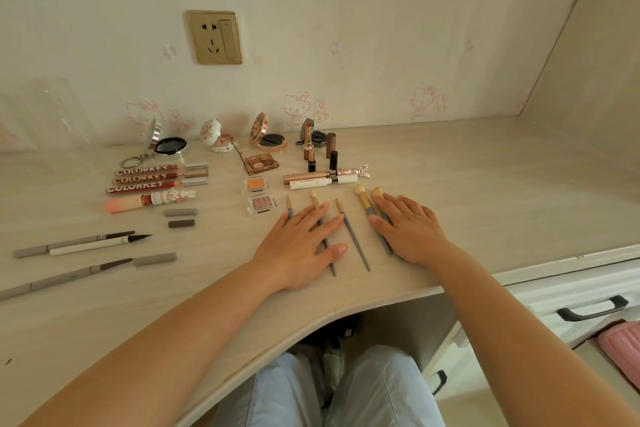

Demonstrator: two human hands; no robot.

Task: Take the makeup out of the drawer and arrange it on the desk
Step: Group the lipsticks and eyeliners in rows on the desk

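Observation:
Makeup lies spread over the pale desk (pixel 485 184). My left hand (pixel 301 246) rests flat, fingers straight, on two thin grey-handled brushes (pixel 334 267). A third brush (pixel 353 236) lies bare between my hands. My right hand (pixel 408 229) lies flat over two fluffy-tipped brushes (pixel 363 201). Behind them are two mascara-like tubes (pixel 322 180), lipsticks (pixel 309 146), small eyeshadow pans (pixel 262 203), an open palette (pixel 261 163) and open compacts (pixel 270 140). At the left lie three lip-gloss tubes (pixel 156 177), a pink tube (pixel 138 203) and several eyeliner pencils (pixel 83 243).
The drawer unit (pixel 588 308) with black handles stands at the lower right, below the desk edge. Something pink (pixel 620 350) shows in an open space there. A wall socket (pixel 214 37) is on the back wall. My knees are under the desk cut-out.

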